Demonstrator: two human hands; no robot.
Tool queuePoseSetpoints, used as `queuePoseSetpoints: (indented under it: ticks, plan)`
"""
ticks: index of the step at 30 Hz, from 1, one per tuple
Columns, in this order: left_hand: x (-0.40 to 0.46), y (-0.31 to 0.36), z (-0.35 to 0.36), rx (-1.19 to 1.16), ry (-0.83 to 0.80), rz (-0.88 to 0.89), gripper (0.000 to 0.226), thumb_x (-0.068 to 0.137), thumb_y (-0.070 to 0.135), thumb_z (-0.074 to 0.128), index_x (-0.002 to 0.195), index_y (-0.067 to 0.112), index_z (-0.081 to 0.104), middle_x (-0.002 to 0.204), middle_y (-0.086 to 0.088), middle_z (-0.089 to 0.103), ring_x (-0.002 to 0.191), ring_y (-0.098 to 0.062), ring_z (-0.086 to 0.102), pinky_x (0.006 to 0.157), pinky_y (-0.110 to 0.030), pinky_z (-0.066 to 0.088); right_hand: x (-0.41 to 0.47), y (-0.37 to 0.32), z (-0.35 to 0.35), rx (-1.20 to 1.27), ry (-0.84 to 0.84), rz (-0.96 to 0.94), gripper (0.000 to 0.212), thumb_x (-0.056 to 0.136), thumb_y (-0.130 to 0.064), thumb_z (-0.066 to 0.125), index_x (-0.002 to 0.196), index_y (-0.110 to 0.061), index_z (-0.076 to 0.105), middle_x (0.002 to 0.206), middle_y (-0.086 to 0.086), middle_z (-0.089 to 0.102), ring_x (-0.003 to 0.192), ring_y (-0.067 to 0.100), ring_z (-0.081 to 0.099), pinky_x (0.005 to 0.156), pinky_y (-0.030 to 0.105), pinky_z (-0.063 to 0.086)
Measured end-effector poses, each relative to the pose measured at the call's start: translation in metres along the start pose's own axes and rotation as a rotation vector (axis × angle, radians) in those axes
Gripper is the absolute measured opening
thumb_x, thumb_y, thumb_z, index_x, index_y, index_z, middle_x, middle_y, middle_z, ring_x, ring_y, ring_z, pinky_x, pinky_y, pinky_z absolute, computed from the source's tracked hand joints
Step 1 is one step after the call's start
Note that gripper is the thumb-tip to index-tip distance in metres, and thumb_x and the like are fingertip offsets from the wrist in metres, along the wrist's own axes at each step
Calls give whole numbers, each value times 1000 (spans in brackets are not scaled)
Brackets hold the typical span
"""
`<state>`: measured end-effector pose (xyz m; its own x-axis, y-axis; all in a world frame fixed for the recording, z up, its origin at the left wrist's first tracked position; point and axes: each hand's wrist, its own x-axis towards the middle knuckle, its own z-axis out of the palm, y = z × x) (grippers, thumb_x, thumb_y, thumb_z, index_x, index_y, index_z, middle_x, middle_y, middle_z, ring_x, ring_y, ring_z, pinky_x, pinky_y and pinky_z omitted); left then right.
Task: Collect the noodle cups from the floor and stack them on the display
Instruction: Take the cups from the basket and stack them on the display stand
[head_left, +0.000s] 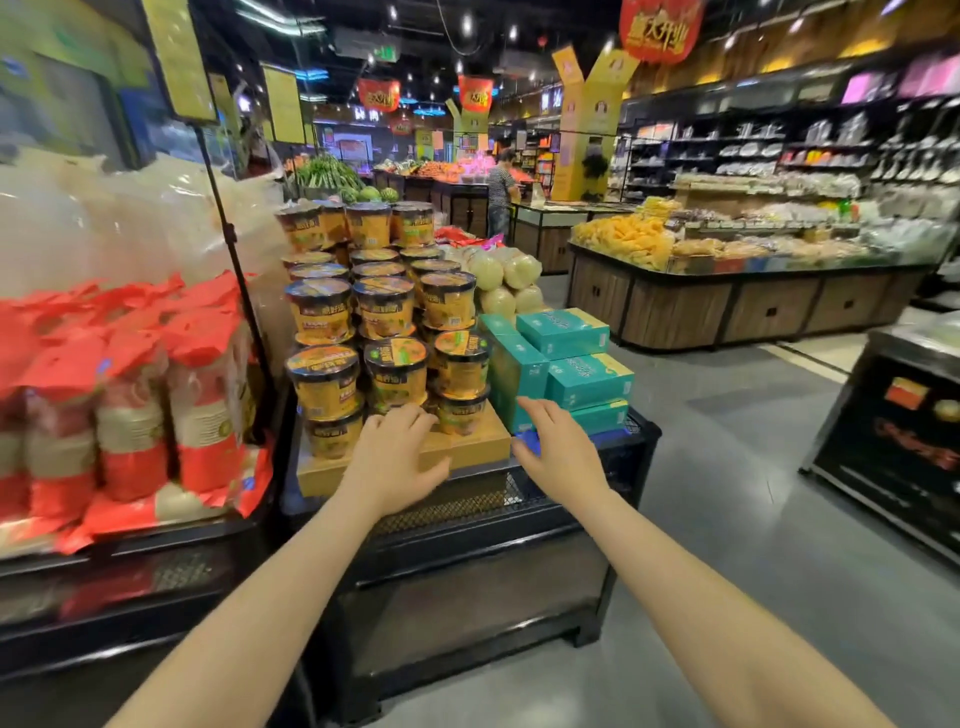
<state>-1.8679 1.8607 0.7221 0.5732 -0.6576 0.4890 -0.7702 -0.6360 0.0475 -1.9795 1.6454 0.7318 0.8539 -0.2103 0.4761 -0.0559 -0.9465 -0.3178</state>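
Dozens of round yellow noodle cups (384, 306) with black rims and printed film lids stand tiered on the black wire-mesh display stand (597, 467), the lowest of them resting on a flat tan cardboard box (467, 447) near its front edge. No cup shows on the grey floor (753, 493) from where you look, so I can't tell you where the fallen ones lie. Both your hands are empty with fingers spread: your left hand (397, 457) is flat over the cardboard box just before the bottom cups, and your right hand (558, 452) hovers over the front right corner, just beside the stacked teal cartons (571, 364).

Your risk, as I judge it, is the tower itself. The front cups sit on one another's lids with little overlap, and a brush from your left fingers (410, 415) could tip a column forward off the box. Adding cups on top off-centre would do the same.

Lettering on the cups and cartons is Chinese and too blurred to read. Red hanging banners (660, 28) carry large yellow characters, also not legible. Red-and-white bagged goods (135, 395) fill the neighbouring stand at your left.
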Motion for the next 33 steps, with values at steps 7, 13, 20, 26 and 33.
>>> queuePoseSetpoints:
  ticks: [7,13,20,26,33]
  plan:
    - [-120,29,-33,-6,-45,-99,66,81,62,38,125,17,60,118,3,60,109,-21,57,88,-39,45,-88,-49,-9,107,-41,-33,52,94,-31,57,142,-16,44,137,2,50,123,21,48,92,35,46]
    - [-226,31,-67,-31,-133,-236,68,80,62,40,126,17,60,121,1,60,108,-20,58,88,-40,49,-152,-105,-1,181,-182,-82,58,93,-39,58,146,-24,37,145,-4,43,131,15,43,101,33,42]
    - [-343,-6,-104,-22,-188,-353,60,85,58,48,130,19,55,125,3,56,111,-19,55,89,-37,47,-208,-189,36,253,-340,-118,57,95,-39,56,147,-27,36,146,-7,41,133,14,40,98,32,44]
    - [-459,-74,-145,7,-263,-425,68,82,64,37,129,19,56,126,3,57,112,-17,55,90,-34,47,-261,-289,89,349,-432,-55,60,96,-38,56,149,-27,31,150,-8,36,136,13,38,101,32,41]
    - [-572,-156,-173,-15,-354,-548,68,79,65,36,125,19,58,117,4,57,107,-20,56,83,-38,46,-313,-381,159,393,-550,9,59,94,-35,59,147,-22,35,146,-7,39,134,15,40,101,31,39]
